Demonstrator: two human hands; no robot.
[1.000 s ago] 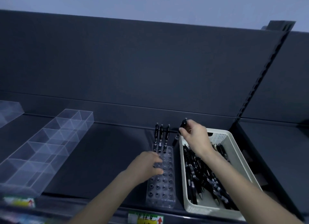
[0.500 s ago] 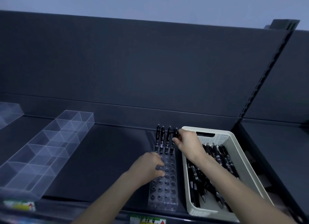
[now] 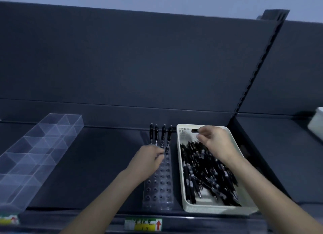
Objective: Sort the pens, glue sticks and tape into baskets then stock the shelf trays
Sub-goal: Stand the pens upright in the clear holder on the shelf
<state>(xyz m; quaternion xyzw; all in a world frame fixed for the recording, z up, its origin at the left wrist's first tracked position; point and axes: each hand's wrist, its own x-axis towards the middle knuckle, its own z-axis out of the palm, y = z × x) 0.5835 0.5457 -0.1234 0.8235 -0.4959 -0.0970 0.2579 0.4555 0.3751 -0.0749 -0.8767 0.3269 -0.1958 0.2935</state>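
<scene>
- Four pens (image 3: 163, 134) stand upright in the far row of the clear pen rack (image 3: 160, 186), seen from the head view. Every other hole I can see in the rack is empty.
- One rack, one white basket (image 3: 180, 163) just right of it, and one clear divided tray (image 3: 43, 146) well off to the left all sit on the dark shelf (image 3: 96, 163).
- Loose pens (image 3: 206, 172) lie heaped and crossed in the basket, too many and too tangled for me to count. I see no glue sticks or tape.
- Two hands are in view. My left hand (image 3: 148, 161) has its fingers curled onto the rack close to the standing pens, holding it steady.
- My right hand (image 3: 216, 143) hovers over the far end of the basket with its fingers bent. I cannot tell whether it pinches a pen or is bare.
- Risk one: my left fingers sit so close to the standing pens that a twitch could knock them askew or tip one out.
- Risk two: the rack is light and narrow, so if I press a pen in at a slant it may skid or rock unless I hold it firmly.
- Risk three: pulling one pen out of that tangle could drag others over the basket rim.
- Risk four: the light is dim and the holes are see-through, so I could miss a hole or skip one.
- One white object (image 3: 317, 123) shows at the right edge, too cut off to name. One yellow price label (image 3: 143, 224) sits on the shelf lip.
</scene>
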